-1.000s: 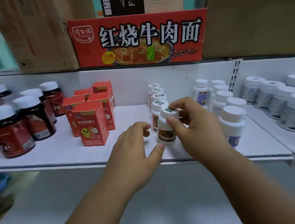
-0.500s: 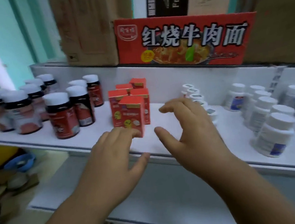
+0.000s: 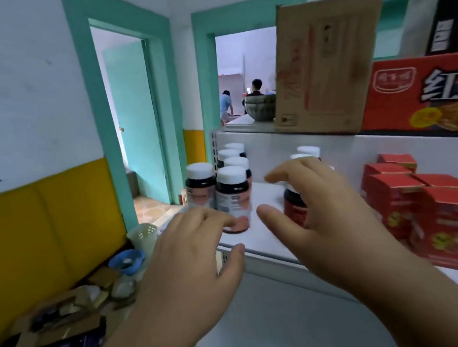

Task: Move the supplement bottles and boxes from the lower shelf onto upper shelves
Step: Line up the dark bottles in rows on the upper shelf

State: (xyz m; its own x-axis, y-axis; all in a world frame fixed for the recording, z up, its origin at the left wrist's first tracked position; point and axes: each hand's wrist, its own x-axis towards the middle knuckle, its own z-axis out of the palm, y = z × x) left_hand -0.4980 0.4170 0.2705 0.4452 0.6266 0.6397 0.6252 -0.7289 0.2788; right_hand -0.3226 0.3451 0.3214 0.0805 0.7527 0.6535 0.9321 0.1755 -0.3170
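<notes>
Several dark bottles with white caps (image 3: pixel 233 193) stand at the left end of the white shelf (image 3: pixel 270 243). Another dark bottle with a red label (image 3: pixel 294 205) stands partly hidden behind my right hand (image 3: pixel 321 214), which hovers in front of it with spread, relaxed fingers and holds nothing. My left hand (image 3: pixel 194 257) floats palm down at the shelf's front edge, fingers loose and empty. A cluster of red supplement boxes (image 3: pixel 426 208) stands on the shelf at the right.
On the shelf above sit a cardboard box (image 3: pixel 321 71), a red noodle carton (image 3: pixel 424 91) and a dark bowl (image 3: pixel 260 108). A pile of clutter (image 3: pixel 76 319) with a blue bowl lies on the floor at the left. Two people are visible through a doorway (image 3: pixel 242 97).
My view has swung left along the shelf. My right hand let go of the small white bottle, and both empty hands moved left toward the dark bottles.
</notes>
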